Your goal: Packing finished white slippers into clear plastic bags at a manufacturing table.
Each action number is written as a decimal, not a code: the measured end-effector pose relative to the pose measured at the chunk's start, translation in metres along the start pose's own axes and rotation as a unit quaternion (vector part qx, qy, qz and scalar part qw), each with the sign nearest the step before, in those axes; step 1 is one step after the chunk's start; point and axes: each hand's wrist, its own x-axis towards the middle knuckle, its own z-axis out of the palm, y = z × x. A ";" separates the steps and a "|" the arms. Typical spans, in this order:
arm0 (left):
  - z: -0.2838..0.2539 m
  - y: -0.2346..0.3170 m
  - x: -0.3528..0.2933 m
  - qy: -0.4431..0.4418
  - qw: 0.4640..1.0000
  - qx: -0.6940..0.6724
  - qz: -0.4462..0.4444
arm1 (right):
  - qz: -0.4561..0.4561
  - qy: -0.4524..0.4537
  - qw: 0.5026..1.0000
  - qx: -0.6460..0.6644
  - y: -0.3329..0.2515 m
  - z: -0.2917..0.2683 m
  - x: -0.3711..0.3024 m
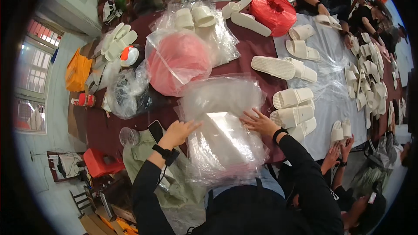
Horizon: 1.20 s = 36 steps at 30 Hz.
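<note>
Clear plastic bags [224, 141] | stacked flat at near edge of desk [244, 45] | my left hand [177, 133] at their left side, fingers' closure I cannot tell | my right hand [262, 122] opposite, fingers apart | both presumably prevent sliding.

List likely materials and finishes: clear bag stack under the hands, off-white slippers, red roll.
Bag stack: thin plastic film, glossy; see-through, with bright glare and wrinkles.
Slippers: probably moulded foam or soft plastic, mostly matte; thick soles in one even colour.
Red roll: apparently plastic film or twine, shiny; streaky highlights, exact type unclear.
</note>
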 end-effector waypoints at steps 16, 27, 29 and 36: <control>0.010 -0.010 0.106 0.126 0.981 -0.123 -0.086 | -0.063 -0.153 0.982 -0.093 0.004 -0.016 0.009; 0.009 -0.020 0.114 0.137 0.975 -0.150 -0.094 | -0.026 -0.134 0.982 -0.131 0.013 -0.009 0.017; 0.010 -0.020 0.115 0.138 0.974 -0.156 -0.094 | -0.031 -0.127 0.979 -0.156 0.013 -0.010 0.017; 0.019 -0.019 0.124 0.086 0.982 -0.138 -0.100 | 0.036 -0.120 0.984 0.130 0.038 -0.082 0.065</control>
